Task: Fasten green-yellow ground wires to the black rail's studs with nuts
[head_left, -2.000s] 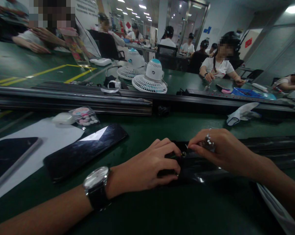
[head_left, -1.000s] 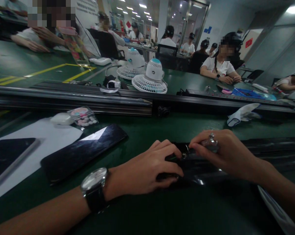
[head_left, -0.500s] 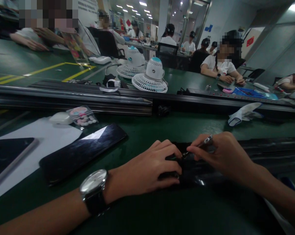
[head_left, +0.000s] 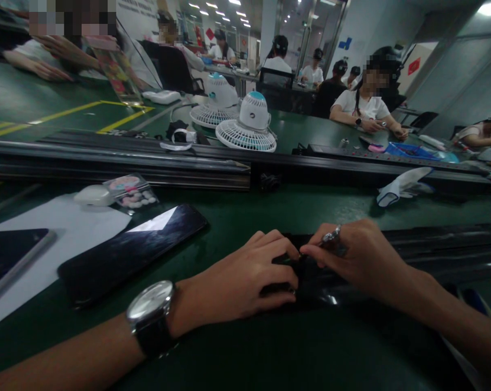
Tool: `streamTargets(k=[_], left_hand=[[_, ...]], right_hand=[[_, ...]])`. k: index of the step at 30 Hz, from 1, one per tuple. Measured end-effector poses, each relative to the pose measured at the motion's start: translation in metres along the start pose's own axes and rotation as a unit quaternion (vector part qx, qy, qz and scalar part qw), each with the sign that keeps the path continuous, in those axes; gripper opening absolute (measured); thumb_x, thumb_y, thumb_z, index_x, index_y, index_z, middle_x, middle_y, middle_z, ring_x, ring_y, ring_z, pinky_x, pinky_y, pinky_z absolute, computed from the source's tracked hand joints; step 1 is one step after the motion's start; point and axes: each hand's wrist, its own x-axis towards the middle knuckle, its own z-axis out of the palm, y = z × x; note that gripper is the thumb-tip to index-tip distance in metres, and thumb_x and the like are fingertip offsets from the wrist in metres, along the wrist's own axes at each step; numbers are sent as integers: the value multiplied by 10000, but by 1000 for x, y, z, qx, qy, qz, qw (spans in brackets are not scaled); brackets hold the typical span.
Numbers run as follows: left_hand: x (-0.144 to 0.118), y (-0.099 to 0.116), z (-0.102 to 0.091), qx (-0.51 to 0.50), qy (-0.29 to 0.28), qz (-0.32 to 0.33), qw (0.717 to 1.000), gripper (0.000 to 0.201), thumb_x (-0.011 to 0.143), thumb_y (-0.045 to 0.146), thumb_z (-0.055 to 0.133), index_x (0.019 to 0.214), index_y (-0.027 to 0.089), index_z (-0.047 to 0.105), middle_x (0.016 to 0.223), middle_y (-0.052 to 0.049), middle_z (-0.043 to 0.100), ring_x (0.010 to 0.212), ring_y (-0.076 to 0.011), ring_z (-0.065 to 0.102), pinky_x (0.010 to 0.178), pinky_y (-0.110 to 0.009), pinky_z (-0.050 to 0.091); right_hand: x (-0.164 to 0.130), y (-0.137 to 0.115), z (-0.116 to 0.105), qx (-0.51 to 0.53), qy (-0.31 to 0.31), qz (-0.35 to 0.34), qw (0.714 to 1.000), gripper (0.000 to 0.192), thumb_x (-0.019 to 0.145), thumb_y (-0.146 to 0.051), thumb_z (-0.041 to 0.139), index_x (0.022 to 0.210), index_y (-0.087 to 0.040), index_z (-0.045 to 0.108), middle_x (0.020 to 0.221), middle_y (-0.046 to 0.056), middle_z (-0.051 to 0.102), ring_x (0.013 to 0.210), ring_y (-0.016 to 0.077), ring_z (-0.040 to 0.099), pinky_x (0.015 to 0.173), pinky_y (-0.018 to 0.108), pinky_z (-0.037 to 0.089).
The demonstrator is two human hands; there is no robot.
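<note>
Head view: my right hand (head_left: 361, 258) has slid slightly toward 9 o'clock, closing on the left | black strip (head_left: 432, 251) lies under both hands, running to 3 o'clock | one strip, two hands | left hand (head_left: 245, 279) flat, clamped on strip's end; right fingertips (head_left: 310, 251) pinched narrow on a small metal tool (head_left: 330, 237)

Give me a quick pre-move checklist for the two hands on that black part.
1. Left hand clamps the end of the black part: ok.
2. Right hand fingertips pinch at the part's top edge: ok.
3. Silver tool in right hand: ok; tip contact: cannot tell.
4. Part lies flat on the green table: ok.
5. Phone apart from the left hand: ok.
6. Small fastener under the fingertips: cannot tell.
</note>
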Motion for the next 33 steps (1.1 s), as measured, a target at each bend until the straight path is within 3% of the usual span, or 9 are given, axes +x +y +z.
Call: streamTargets(k=[6, 9, 13, 16, 26, 33], left_hand=[[0, 1, -4, -4, -12, 4, 1000, 99, 979, 285, 648, 1044, 265, 719, 1297, -49, 585, 1199, -220, 519, 989, -386, 400], [0, 1, -5, -2, -12, 13, 1000, 143, 952, 242, 677, 1076, 291, 726, 1315, -44, 579, 1201, -224, 524, 993, -388, 404], [0, 1, -3, -3, 8, 8, 1000, 244, 924, 248, 717, 1163, 285, 686, 1285, -45, 596, 1179, -223, 540, 972, -381, 422], [0, 2, 0, 2, 23, 3, 1000, 215, 907, 286, 745, 1107, 251, 674, 1262, -45, 609, 1164, -223, 545, 969, -384, 426], [0, 3, -3, -10, 20, 10, 1000, 57, 952, 260, 683, 1000, 238, 705, 1276, -57, 599, 1192, -224, 533, 994, -391, 414], [0, 3, -7, -19, 2, 6, 1000, 238, 906, 185, 712, 1127, 272, 699, 1322, -52, 568, 1203, -227, 531, 1019, -397, 413]], right_hand=[[-1, 1, -13, -24, -63, -82, 994, 225, 1020, -241, 510, 942, -189, 715, 868, 38, 755, 777, 183, 692, 737, 308, 457], [-2, 5, -21, -19, -66, -102, 992, 227, 1028, -241, 484, 974, -200, 700, 901, 36, 751, 822, 188, 686, 784, 324, 457], [0, 8, -23, -9, -39, -42, 998, 245, 1026, -262, 477, 908, -200, 683, 796, 5, 724, 693, 153, 659, 677, 292, 435], [2, 10, -19, -6, -32, -1, 999, 269, 1021, -276, 476, 855, -196, 672, 688, -16, 681, 599, 134, 618, 606, 281, 395], [3, 14, -9, 10, -32, 19, 999, 253, 1000, -279, 506, 859, -192, 697, 679, -21, 673, 579, 120, 590, 605, 281, 371], [5, 14, -15, 30, -6, 31, 999, 249, 990, -254, 521, 821, -190, 693, 614, -35, 637, 524, 105, 560, 553, 260, 353]])
